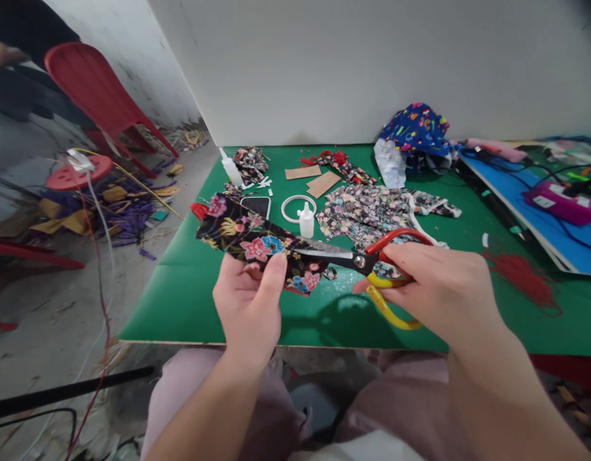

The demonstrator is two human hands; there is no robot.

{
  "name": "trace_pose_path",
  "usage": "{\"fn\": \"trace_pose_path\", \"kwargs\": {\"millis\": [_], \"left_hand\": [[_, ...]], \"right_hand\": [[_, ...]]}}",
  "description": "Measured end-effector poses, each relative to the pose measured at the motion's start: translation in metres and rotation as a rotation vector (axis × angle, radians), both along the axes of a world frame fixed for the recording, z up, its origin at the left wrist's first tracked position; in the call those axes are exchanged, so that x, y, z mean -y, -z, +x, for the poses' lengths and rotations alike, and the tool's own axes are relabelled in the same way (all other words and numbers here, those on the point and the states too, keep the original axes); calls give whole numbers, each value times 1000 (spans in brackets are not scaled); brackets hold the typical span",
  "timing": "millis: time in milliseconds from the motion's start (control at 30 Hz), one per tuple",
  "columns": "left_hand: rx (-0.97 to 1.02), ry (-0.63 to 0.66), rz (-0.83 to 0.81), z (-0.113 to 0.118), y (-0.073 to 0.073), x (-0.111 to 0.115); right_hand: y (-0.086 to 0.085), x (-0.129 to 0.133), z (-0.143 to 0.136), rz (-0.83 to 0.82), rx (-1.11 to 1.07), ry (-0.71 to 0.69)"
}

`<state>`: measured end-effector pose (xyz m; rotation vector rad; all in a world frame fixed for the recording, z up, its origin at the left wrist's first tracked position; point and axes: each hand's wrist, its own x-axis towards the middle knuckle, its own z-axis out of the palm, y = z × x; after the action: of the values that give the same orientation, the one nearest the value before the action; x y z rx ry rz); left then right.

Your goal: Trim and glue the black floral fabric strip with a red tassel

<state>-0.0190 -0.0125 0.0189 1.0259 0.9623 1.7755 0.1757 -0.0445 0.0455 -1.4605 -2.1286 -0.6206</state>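
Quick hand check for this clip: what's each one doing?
Left hand: closed, holding the flowered cloth.
Right hand: closed, holding scissors by the handles.

I can't read any words or numbers from here; the pale label (543, 202) on the purple gadget (566, 208), over at three o'clock, is too small to make out.

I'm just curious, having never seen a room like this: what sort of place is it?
Probably a small craft or sewing workshop: scissors meet a floral cloth above the green table, and purple and tan scraps litter the floor.
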Motion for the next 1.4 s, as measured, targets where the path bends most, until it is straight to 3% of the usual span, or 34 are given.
{"fn": "trace_pose_path", "kwargs": {"millis": [433,600,733,933,1167,1400], "left_hand": [[-29,-2,-17,-1,2,0],[-32,-24,-11,-2,2,-1],[-45,-33,-26,-3,1,-2],[-40,-75,36,-3,-1,-1],[-78,-88,65,-1,1,1],[-122,-67,23,-2,2,2]], "right_hand": [[2,1,0,28,29,16],[2,1,-1,-112,-89,-48],[1,1,0,-188,-149,-16],[0,0,1,-123,-22,-44],[0,-1,1,6,-46,-58],[-1,-1,0,20,-19,-34]]}}
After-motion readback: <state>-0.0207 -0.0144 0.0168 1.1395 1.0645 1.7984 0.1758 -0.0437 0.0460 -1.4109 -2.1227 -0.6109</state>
